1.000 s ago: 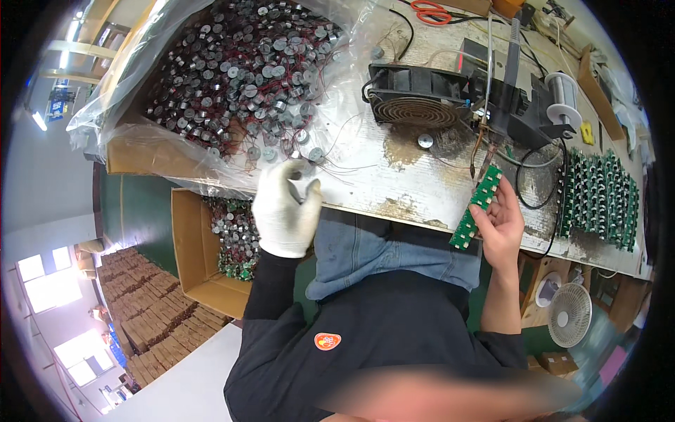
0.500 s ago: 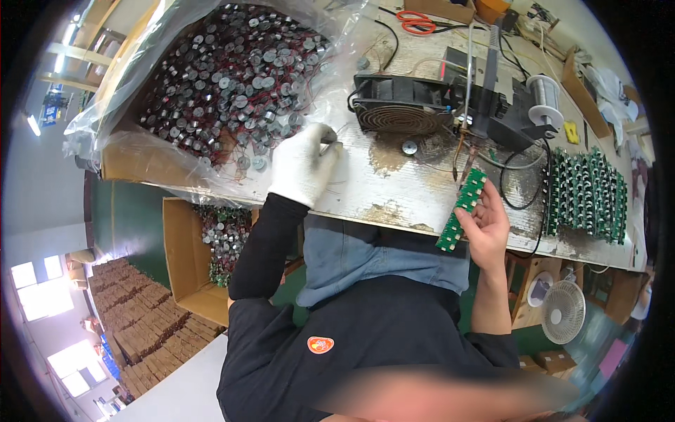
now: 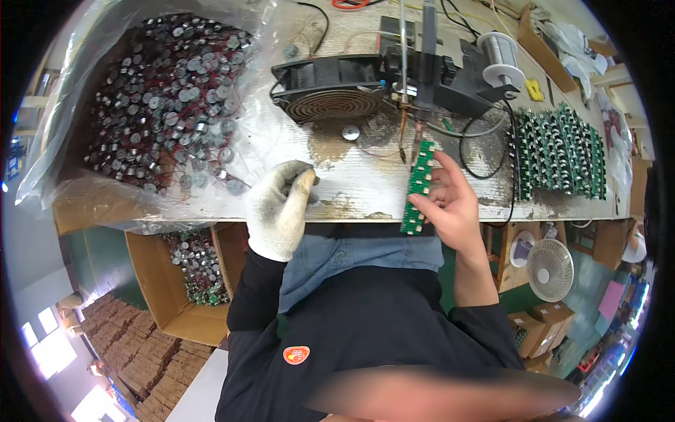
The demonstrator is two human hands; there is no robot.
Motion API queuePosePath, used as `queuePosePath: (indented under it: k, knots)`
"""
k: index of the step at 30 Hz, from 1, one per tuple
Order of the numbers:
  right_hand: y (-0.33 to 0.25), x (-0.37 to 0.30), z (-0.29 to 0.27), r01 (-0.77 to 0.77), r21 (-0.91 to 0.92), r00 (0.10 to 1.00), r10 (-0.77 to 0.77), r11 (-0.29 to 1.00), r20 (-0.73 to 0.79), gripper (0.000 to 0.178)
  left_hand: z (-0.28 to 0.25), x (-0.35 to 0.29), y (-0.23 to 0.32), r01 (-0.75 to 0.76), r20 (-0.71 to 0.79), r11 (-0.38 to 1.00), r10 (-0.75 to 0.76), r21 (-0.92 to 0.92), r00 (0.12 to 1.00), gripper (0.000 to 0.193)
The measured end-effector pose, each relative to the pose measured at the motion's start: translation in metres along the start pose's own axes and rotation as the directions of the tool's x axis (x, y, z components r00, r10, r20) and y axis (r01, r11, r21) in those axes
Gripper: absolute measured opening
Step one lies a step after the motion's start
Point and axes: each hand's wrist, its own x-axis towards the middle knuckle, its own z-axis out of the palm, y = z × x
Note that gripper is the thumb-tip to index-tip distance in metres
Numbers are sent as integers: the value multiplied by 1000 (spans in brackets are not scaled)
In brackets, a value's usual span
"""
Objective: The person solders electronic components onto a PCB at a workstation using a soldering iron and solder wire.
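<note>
My right hand (image 3: pixel 453 204), bare, grips a long narrow green circuit board strip (image 3: pixel 420 184) between thumb and fingers, holding it upright at the table's front edge. The strip's far end is just below the thin metal tip of a soldering stand (image 3: pixel 404 88). My left hand (image 3: pixel 278 211), in a white glove with greyish fingers, is closed near the front edge. Whatever is in its curled fingers is mostly hidden. Between the hands and the black fan lies a single small round motor (image 3: pixel 350 132) with thin wires.
A plastic-lined box of small motors (image 3: pixel 176 98) stands at left. Behind my hands sit a black fan (image 3: pixel 330 88) and a solder wire spool (image 3: pixel 500 60). Rows of green boards (image 3: pixel 562 155) lie at right, near a black cable (image 3: pixel 512 169). Below the table is an open carton (image 3: pixel 151 281).
My left hand has come away from the motor box toward the table's front edge, fingers still curled. The view has shifted right. My right hand still holds the circuit board strip near the soldering tip.
</note>
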Motion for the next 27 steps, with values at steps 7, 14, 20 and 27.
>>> queuePosePath:
  k: [7, 14, 20, 27]
  knots:
    - [1, -6, 7, 33, 96, 999, -34, 995, 8, 69, 44, -4, 0, 162, 207, 986, -148, -49, 967, 15]
    - [-1, -13, 9, 24, 169, 997, -36, 985, 65, 69, 65, 1, -9, 244, 288, 958, -194, -150, 938, 20]
    - [0, -18, 11, 27, 171, 995, -43, 985, 89, 68, 71, 8, -2, 311, 312, 920, -230, -240, 922, 19]
    - [1, -19, 11, 46, 181, 994, -62, 982, 84, 68, 74, 9, 0, 358, 343, 899, -262, -254, 902, 20]
